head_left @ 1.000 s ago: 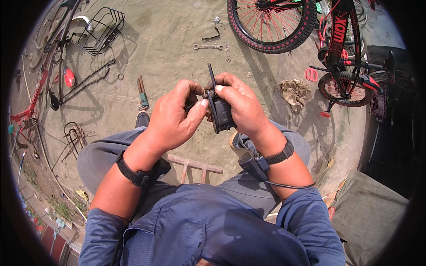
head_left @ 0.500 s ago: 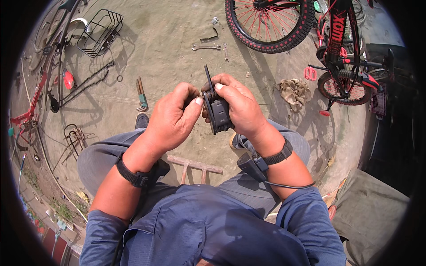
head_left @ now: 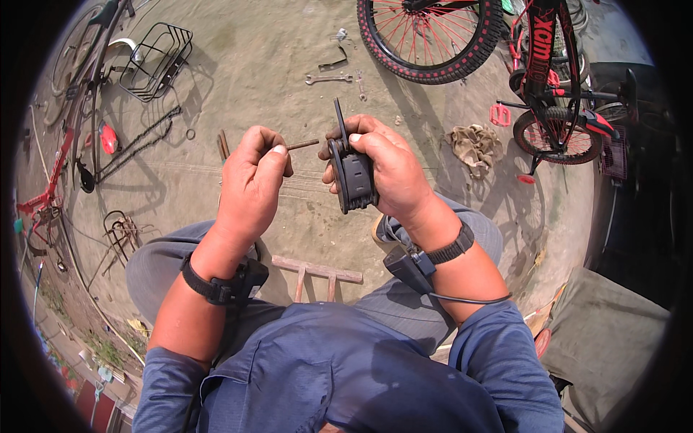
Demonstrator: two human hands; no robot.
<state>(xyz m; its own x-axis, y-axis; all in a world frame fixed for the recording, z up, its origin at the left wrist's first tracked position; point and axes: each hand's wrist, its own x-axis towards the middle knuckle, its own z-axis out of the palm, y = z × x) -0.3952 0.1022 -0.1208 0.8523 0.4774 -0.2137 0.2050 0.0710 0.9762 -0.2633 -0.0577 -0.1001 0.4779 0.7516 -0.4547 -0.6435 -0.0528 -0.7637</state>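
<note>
The left hand pinches a thin axle rod lying horizontally, its tip pointing right toward the black pedal clasped in the right hand.

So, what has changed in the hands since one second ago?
The left hand moved left, away from the pedal, pinching a thin rod now drawn out between them. The right hand still grips the pedal in the same place.

Matt black plastic pedal; thin, dull, perhaps rusty metal axle; rough dirt ground.
</note>
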